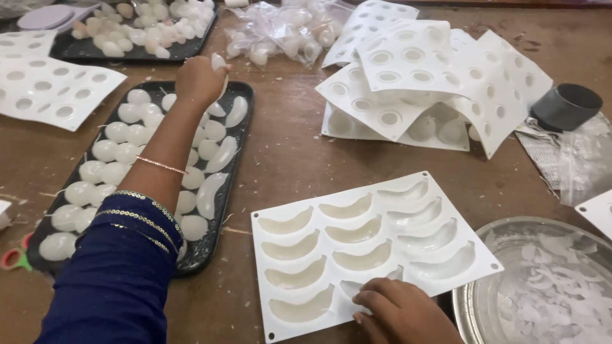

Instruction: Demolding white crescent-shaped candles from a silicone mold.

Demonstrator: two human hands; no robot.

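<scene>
My left hand (199, 78) reaches over a black tray (245, 121) and is closed on a white crescent-shaped wax piece (219, 64). The tray holds several round and crescent white pieces. My right hand (401, 312) rests at the near edge of a white silicone mould (373, 245) with crescent cavities, fingertips pressing on its lower middle part. Some cavities on the left hold whitish wax; those on the right look empty.
A second black tray (76, 50) of white pieces sits at the back left. White moulds with round cavities (421, 76) are piled at the back right, with another (51, 89) at left. A metal bowl (475, 299) of wax scraps, a dark cup (566, 105) and plastic bags (287, 32) are nearby.
</scene>
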